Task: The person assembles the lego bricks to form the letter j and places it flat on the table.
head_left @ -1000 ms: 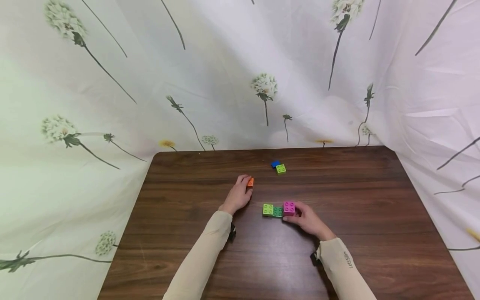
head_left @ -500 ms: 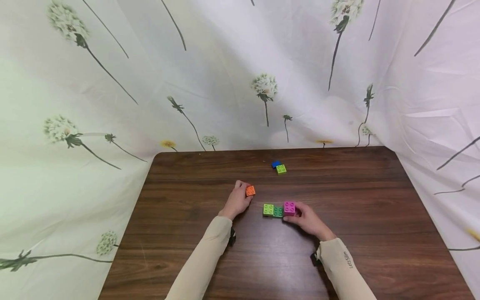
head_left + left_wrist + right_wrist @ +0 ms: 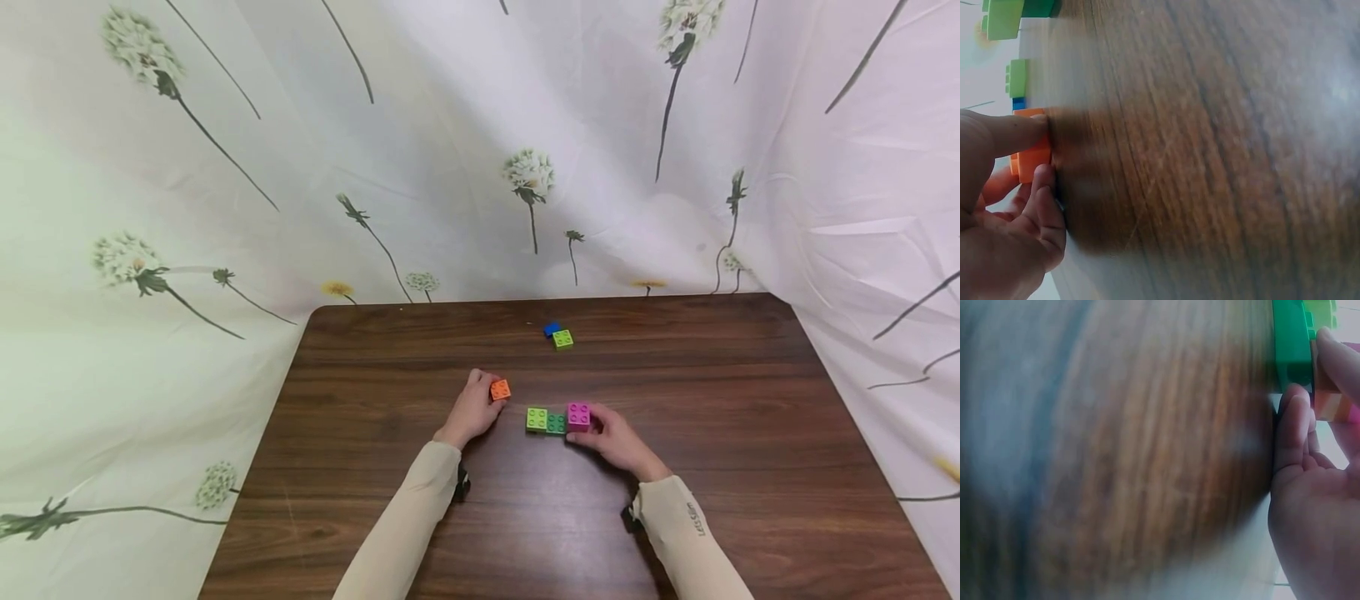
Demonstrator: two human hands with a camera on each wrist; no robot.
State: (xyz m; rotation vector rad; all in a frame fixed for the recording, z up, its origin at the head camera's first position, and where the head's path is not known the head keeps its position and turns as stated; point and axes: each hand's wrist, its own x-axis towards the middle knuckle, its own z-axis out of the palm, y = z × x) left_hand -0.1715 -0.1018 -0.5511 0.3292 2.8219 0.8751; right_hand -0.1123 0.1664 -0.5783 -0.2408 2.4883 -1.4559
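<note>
In the head view my left hand (image 3: pixel 472 410) pinches a small orange building brick (image 3: pixel 500 390) between thumb and fingers, low over the table. In the left wrist view the orange brick (image 3: pixel 1036 150) is right at the wooden surface. To the right, my right hand (image 3: pixel 617 437) grips the right end of a joined brick build. That build has a dark green brick (image 3: pixel 555 423) at its base, a lime green brick (image 3: pixel 536 418) on the left and a pink brick (image 3: pixel 578 415) on the right. The right wrist view shows an orange-tan layer (image 3: pixel 1330 407) under the pink one, partly behind my fingers.
Farther back on the brown wooden table (image 3: pixel 675 350) lie a blue brick (image 3: pixel 552 330) and a lime brick (image 3: pixel 562 339), close together. A white cloth (image 3: pixel 450 167) printed with dandelions hangs behind the table's back edge and along its sides.
My left hand has drawn the orange brick back toward me, and more of its studded top shows. The right hand and the brick build have stayed in place.
</note>
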